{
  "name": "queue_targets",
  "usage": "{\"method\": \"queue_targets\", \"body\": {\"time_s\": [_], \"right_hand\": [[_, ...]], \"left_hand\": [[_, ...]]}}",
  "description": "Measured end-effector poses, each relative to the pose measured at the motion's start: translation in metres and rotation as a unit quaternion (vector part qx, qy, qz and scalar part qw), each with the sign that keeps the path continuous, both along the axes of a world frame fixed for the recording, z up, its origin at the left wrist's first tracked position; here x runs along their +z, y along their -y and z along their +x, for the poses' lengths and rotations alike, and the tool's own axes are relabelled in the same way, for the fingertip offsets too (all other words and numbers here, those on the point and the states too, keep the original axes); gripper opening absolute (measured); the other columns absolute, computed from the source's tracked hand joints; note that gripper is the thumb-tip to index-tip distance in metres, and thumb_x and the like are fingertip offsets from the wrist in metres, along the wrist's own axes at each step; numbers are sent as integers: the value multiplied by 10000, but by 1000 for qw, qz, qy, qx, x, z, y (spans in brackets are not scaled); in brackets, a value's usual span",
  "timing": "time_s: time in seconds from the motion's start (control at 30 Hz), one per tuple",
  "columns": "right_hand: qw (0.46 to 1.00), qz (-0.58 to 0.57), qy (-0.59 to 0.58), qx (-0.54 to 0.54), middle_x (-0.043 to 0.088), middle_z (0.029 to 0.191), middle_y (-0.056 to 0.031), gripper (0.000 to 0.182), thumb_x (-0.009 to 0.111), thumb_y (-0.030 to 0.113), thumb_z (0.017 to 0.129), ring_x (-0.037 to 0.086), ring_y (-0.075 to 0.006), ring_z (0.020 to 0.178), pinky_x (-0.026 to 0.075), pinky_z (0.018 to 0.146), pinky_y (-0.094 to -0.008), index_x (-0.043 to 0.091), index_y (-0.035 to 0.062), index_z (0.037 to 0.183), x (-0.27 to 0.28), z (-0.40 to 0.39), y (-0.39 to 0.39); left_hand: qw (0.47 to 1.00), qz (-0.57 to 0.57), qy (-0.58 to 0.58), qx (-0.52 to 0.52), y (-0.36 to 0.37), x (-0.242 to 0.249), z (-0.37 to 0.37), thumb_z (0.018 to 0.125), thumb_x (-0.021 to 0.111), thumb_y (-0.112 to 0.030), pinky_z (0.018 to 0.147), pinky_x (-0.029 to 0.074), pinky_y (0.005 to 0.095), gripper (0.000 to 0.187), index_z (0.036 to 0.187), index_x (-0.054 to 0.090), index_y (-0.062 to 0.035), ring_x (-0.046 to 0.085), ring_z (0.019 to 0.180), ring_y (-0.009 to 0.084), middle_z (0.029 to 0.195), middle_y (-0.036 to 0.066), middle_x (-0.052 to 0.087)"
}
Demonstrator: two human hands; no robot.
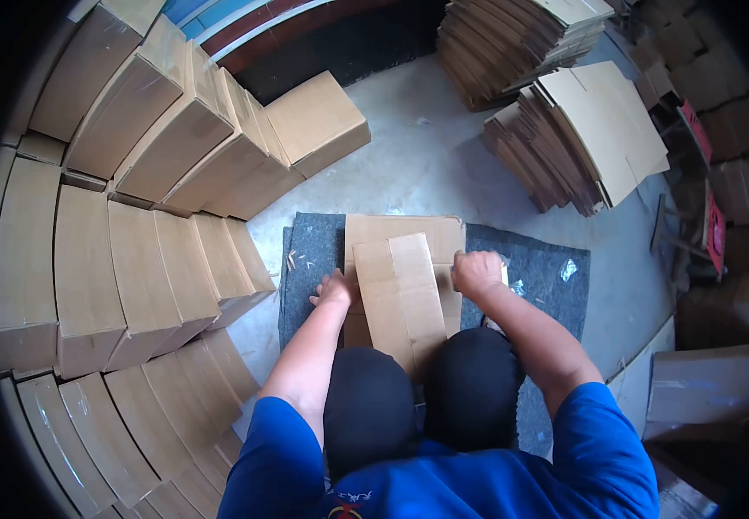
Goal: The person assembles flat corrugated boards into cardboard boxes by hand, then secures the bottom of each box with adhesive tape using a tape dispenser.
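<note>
A cardboard piece point(402, 298) lies tilted on top of a wider flat cardboard sheet point(374, 227), between and in front of my knees. My left hand point(333, 289) is at the left edge of the cardboard, its fingers apart. At the right edge, my right hand point(478, 273) is closed, with its fingers curled round something I cannot make out. A small pale object shows just beside that hand. Beneath the cardboard is a dark grey mat point(312, 251).
Rows of cardboard boxes point(84, 259) stand stacked along the left. One box point(318, 117) sits at their far end. Piles of flattened cardboard point(604, 130) stand at the upper right. Pink-red panels point(714, 229) and more cartons point(707, 385) are at the far right.
</note>
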State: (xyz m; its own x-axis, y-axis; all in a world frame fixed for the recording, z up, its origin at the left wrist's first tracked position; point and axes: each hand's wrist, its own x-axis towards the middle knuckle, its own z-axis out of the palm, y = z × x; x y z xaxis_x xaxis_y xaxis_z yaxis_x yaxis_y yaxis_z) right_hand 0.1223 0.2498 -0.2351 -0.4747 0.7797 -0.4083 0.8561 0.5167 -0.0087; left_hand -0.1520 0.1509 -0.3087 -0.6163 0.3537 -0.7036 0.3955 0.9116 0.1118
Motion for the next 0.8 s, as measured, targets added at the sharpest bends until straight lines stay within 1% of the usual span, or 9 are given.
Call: {"method": "queue_targets", "body": {"time_s": [0.03,0.07,0.13,0.2,0.3,0.43,0.63,0.7,0.8], "right_hand": [[996,29,-33,-76,733,805,-137,213,635,298,868,730,-290,790,554,709,-430,693,94,882,16,12,-8],[986,53,-100,-123,723,786,-143,299,708,384,832,723,-297,786,556,711,-436,693,88,872,46,27,-13],[924,67,-312,-210,724,799,-139,380,768,424,807,718,-268,744,561,689,-399,729,67,929,75,57,-18],[789,-101,-549,-256,701,769,-47,230,778,218,865,639,-92,718,532,675,-264,705,4,908,109,77,-14],[673,-158,-698,-184,696,851,-33,199,778,179,865,629,-84,747,531,692,-245,695,8,923,150,88,10],[672,-175,-709,-120,699,866,-37,238,808,197,837,643,-94,771,534,707,-245,698,4,924,190,89,42],[753,-105,-648,-49,703,856,-45,276,836,228,814,649,-102,787,537,714,-254,704,14,928,227,87,82],[775,-100,-622,-43,699,849,-44,303,824,281,827,646,-98,792,536,718,-257,702,22,926,241,84,89],[841,-123,-524,-42,674,782,-67,445,756,449,867,649,-124,727,533,660,-284,697,12,928,252,83,110]], "left_hand": [[981,102,3,164,1,2,-2,994,434,-460,1148,278,494,551,1465,433,-173,369,1403,351,1524,136,398],[985,158,-66,14,-1,54,6,950,576,-382,1114,336,478,550,1419,470,-115,406,1364,353,1449,146,453],[884,452,-122,0,1,57,-1,929,636,-244,965,452,436,360,1223,582,-43,547,1119,277,1212,145,578],[858,468,186,100,-1,121,25,984,597,-279,838,477,310,301,1171,612,-44,549,964,152,1057,56,595],[735,421,514,138,11,210,70,1039,458,-481,871,465,300,504,1198,596,-24,553,972,133,1076,50,596],[599,420,675,96,35,274,104,1034,386,-568,918,461,315,623,1239,583,-14,569,1018,152,1086,66,621],[625,444,631,118,78,293,114,1057,463,-353,879,494,304,391,1196,599,-14,613,944,135,1045,56,650],[634,450,608,158,95,298,119,1024,528,-154,829,518,289,215,1166,603,-12,629,890,122,1028,53,655],[668,465,552,180,119,295,130,1026,508,-144,806,523,296,217,1175,605,-21,633,885,123,1032,55,660]]}}
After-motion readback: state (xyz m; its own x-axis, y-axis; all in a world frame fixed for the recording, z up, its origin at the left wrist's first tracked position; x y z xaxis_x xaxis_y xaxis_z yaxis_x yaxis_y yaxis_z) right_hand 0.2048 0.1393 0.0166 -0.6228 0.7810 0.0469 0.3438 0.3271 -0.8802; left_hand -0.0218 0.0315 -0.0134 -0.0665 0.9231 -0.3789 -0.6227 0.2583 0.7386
